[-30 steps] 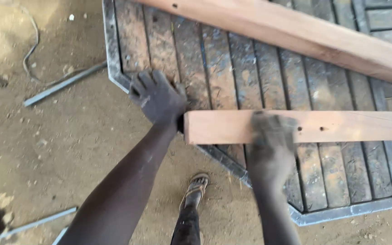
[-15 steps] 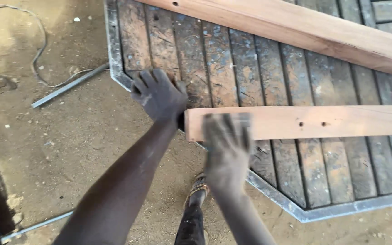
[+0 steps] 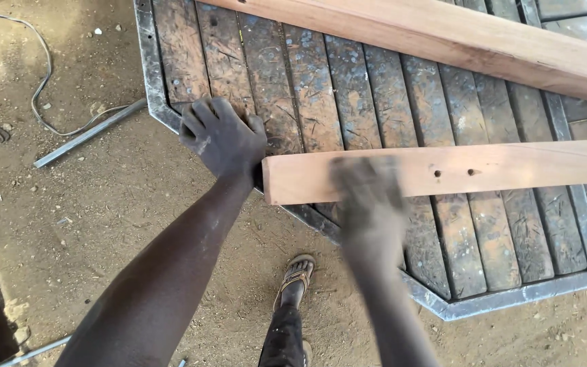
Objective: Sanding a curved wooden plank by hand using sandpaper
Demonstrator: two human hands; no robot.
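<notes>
Head cam: left hand (image 3: 224, 139) flat, open at plank (image 3: 443, 171) end; right hand (image 3: 369, 197) blurred on plank, grip unclear.

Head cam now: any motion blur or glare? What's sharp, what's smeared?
Head view: the right hand is smeared by motion blur over the near plank, fingers indistinct. The left hand, flat on the slatted metal-framed panel, is sharp, as are the sandal and dirt floor. Daylight is even and soft, with no glare; the far plank is evenly lit.
</notes>
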